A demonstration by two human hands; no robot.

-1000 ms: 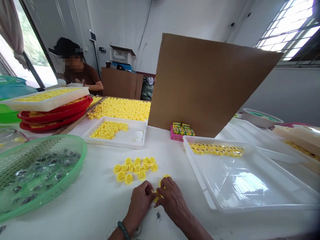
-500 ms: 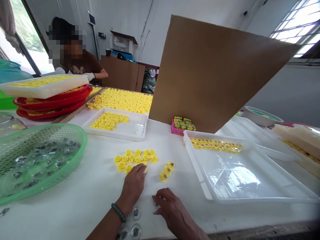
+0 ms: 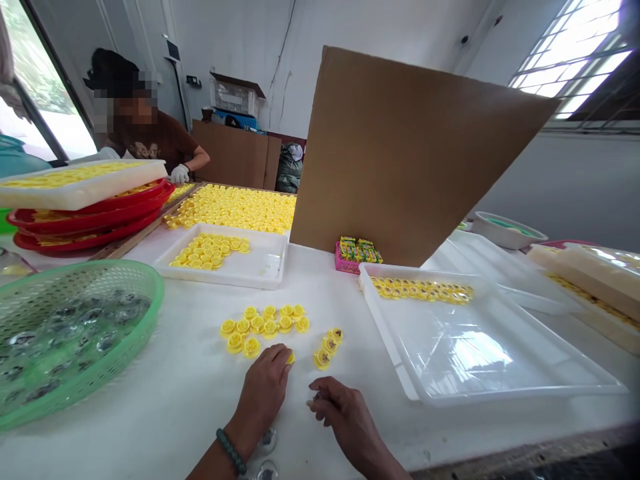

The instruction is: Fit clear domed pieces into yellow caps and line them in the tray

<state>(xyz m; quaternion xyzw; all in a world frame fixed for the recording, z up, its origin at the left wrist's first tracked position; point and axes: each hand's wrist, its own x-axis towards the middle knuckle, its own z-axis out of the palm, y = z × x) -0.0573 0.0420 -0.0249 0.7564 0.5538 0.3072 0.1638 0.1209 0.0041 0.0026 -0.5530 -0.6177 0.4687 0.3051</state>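
My left hand point(image 3: 265, 383), with a beaded bracelet point(image 3: 231, 452) at its wrist, is closed over a small round yellow plastic piece point(image 3: 291, 358) on the white table; only its edge shows. Beside it lies a loose group of similar yellow pieces point(image 3: 257, 325). My right hand point(image 3: 347, 417) pinches a small clear disc with a dark print point(image 3: 317, 397), mostly covered by the fingers. Above that hand stands a short row of yellow pieces with printed centres point(image 3: 329, 345). Clear domed discs with dark prints point(image 3: 269, 440) lie by my left wrist.
At left, a green basket point(image 3: 157, 293) holds many clear discs. A white tray point(image 3: 273, 270) holds yellow pieces; a larger tray point(image 3: 415, 387) at right holds rows of printed ones. Cardboard point(image 3: 400, 160) stands behind a pink basket point(image 3: 346, 265). A co-worker point(image 3: 150, 140) is behind stacked trays point(image 3: 100, 227).
My left hand has drawn slightly towards me, apart from the yellow group, with the yellow piece under its fingers. The right hand's fingers have closed further around the clear disc. The view has shifted slightly.
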